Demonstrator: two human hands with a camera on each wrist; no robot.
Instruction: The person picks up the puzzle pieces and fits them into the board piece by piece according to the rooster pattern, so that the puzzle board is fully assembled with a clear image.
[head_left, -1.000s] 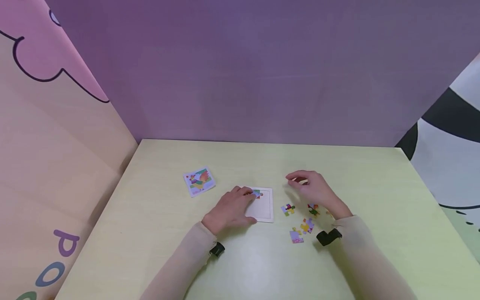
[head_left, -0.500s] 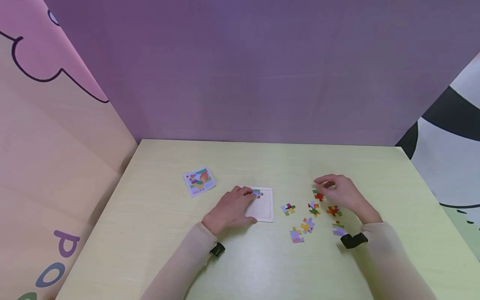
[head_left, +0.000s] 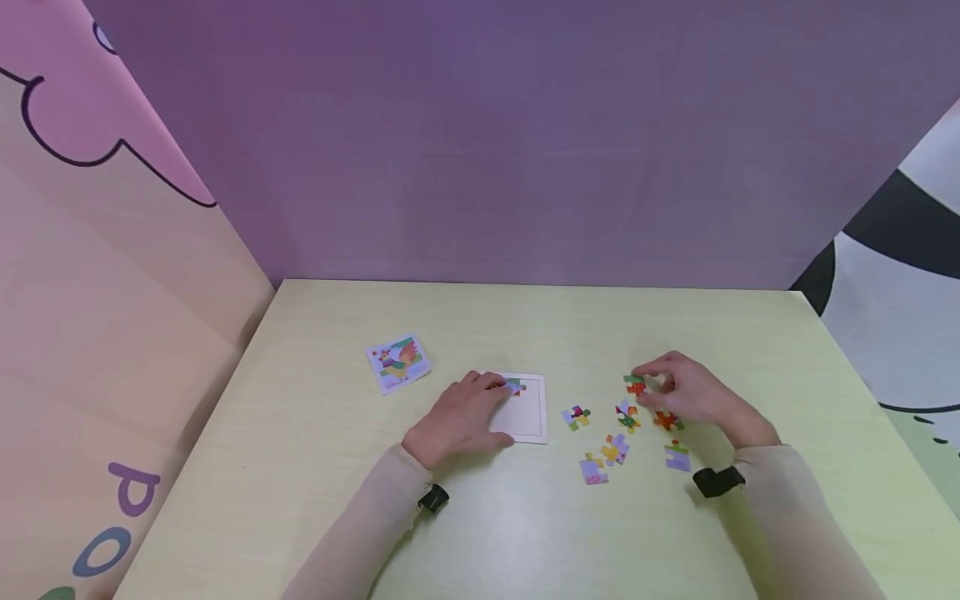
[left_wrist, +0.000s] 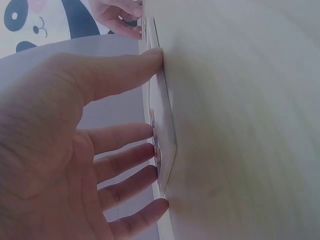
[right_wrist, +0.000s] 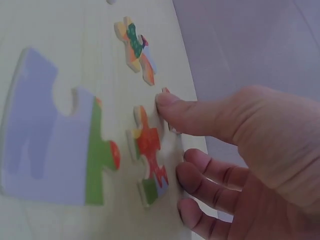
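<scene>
My left hand (head_left: 459,421) rests on the left side of a white puzzle board (head_left: 529,419), its fingers fairly straight. In the left wrist view, the thumb (left_wrist: 150,60) touches the board's edge and other fingertips lie on its face. A multicoloured puzzle piece (head_left: 517,387) sits at the board's top, partly covered by the fingers. To the right, my right hand (head_left: 697,393) pinches a green-and-red puzzle piece (head_left: 634,385) between thumb and index finger, at the table surface. In the right wrist view that piece is mostly hidden behind the thumb.
Several loose puzzle pieces lie between and below the hands, including an orange one (head_left: 666,421), a lilac-and-green one (head_left: 677,457) and a yellow-and-lilac one (head_left: 615,450). A square picture card (head_left: 399,363) lies at the upper left. A purple wall (head_left: 525,150) stands behind the table (head_left: 525,533).
My right hand has moved right from beside the board, over the loose pieces, and its thumb and index finger have come down on the green-and-red piece. The left hand has stayed put.
</scene>
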